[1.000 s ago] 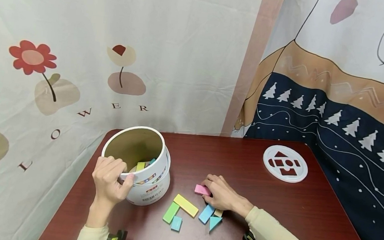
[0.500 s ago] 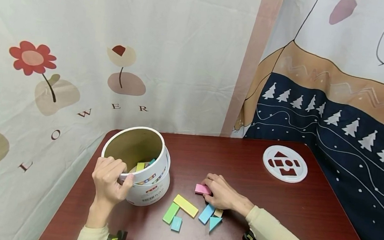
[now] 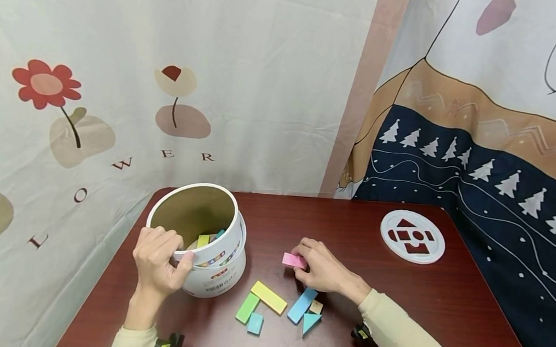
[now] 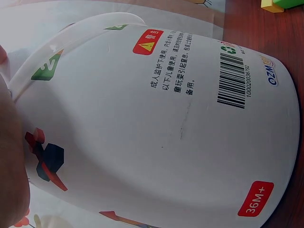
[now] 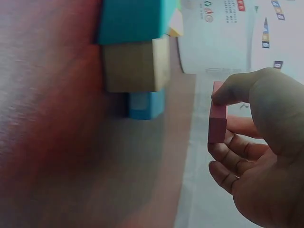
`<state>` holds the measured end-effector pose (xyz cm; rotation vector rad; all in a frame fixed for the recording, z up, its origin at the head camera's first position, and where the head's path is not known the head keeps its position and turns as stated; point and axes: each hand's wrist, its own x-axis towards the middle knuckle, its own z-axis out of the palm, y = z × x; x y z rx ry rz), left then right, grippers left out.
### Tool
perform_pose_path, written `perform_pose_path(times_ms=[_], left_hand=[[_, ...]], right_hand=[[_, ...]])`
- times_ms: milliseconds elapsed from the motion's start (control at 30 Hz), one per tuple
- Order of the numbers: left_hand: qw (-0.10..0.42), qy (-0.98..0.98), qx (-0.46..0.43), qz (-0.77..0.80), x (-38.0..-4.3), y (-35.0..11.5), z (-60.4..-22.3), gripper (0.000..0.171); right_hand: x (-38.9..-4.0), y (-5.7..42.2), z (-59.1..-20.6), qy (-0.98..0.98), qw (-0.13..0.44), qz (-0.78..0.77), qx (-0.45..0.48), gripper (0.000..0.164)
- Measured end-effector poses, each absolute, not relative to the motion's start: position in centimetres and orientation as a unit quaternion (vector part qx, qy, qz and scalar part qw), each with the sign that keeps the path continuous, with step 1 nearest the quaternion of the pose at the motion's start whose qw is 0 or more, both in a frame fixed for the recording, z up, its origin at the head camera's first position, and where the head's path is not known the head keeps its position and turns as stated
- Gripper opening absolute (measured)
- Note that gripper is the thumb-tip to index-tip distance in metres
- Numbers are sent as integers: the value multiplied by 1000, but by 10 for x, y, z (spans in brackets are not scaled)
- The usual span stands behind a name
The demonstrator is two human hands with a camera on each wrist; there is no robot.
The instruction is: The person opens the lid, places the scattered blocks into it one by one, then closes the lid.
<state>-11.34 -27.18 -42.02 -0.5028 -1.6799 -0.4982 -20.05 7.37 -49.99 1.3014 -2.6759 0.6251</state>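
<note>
Showing yellow block [image 3: 203,241] inside bucket [image 3: 216,278] in head view alone; gripping bucket with curled left hand [image 3: 160,254]; pinching pink block [image 3: 293,260], well right of bucket, in partly curled right hand [image 3: 323,268].

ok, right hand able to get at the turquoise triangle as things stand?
Probably not yet: the right hand is pinching the pink block. Once free, likely yes: the turquoise triangle lies close by, nothing over it.

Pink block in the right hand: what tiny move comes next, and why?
Probably carry the pink block toward the white bucket: the right hand pinches it, the left hand holds the bucket, and other blocks already lie inside.
</note>
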Motion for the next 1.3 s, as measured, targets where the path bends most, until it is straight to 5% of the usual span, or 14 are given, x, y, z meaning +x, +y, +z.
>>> perform_pose_path(times_ms=[1300], left_hand=[[610,-730,-216,-221,-113,-272,-420,28]], right_hand=[[-227,26,-380,-803,178,331,463,27]])
